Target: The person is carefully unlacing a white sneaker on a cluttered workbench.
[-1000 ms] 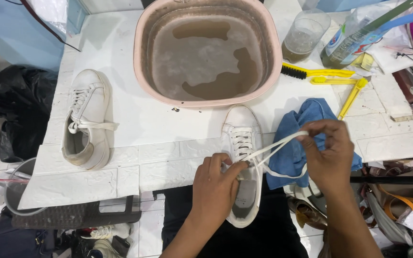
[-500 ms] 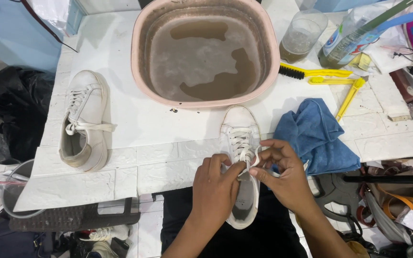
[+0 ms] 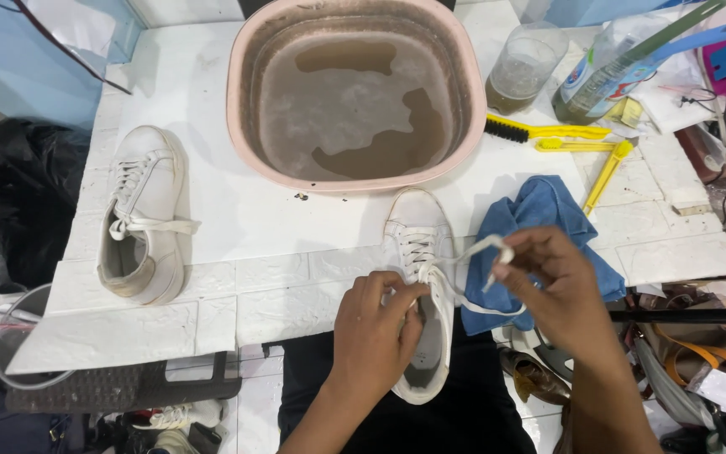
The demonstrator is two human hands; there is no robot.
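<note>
Low centre of frame: left hand [image 3: 376,324] curled down over the white sneaker [image 3: 422,286], fingers pressing its side near the laces. Right hand [image 3: 548,290] just right, raised, fingertips pinching the white lace [image 3: 472,252] taut. Blue cloth [image 3: 548,227] behind it. Farther up: pink basin [image 3: 245,126] of murky water; second sneaker [image 3: 140,214] at left.

Bright, even light falls from above, so the white table [image 3: 237,210] ahead of the hands looks nearly washed out and only soft, short shadows sit under the left hand [image 3: 373,324] and right hand [image 3: 548,286]. Pale glare lies on the murky water in the pink basin [image 3: 355,92] beyond them. Focus is sharp at the centre, while the edges bend slightly and the clutter right of the hands softens.
</note>
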